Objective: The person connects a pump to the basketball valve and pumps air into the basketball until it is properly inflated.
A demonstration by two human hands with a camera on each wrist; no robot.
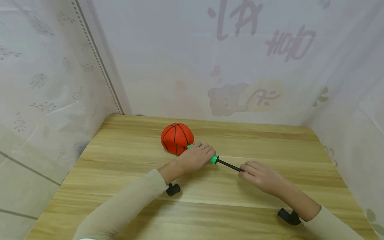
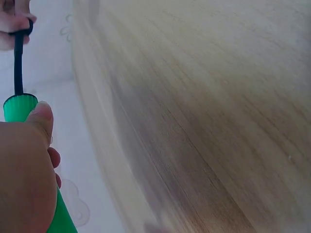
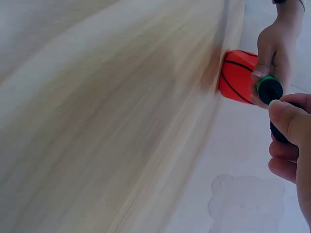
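A red toy basketball (image 1: 176, 136) with black lines sits on the table, its outline uneven and partly sunken. Against its right side lies the tip end of a green hand pump (image 1: 214, 159). My left hand (image 1: 196, 156) grips the pump's green barrel, fingers wrapped over it. A black rod (image 1: 229, 165) extends from the barrel toward my right hand (image 1: 262, 176), which holds the black handle at its far end. In the left wrist view, the thumb lies along the barrel (image 2: 20, 108). Where the pump meets the ball is mostly hidden by the left hand.
The wood-grain table (image 1: 216, 223) reaches back to a pale printed curtain (image 1: 168, 60). More curtain hangs along the left and right sides. Black wrist mounts (image 1: 173, 189) show beneath both forearms.
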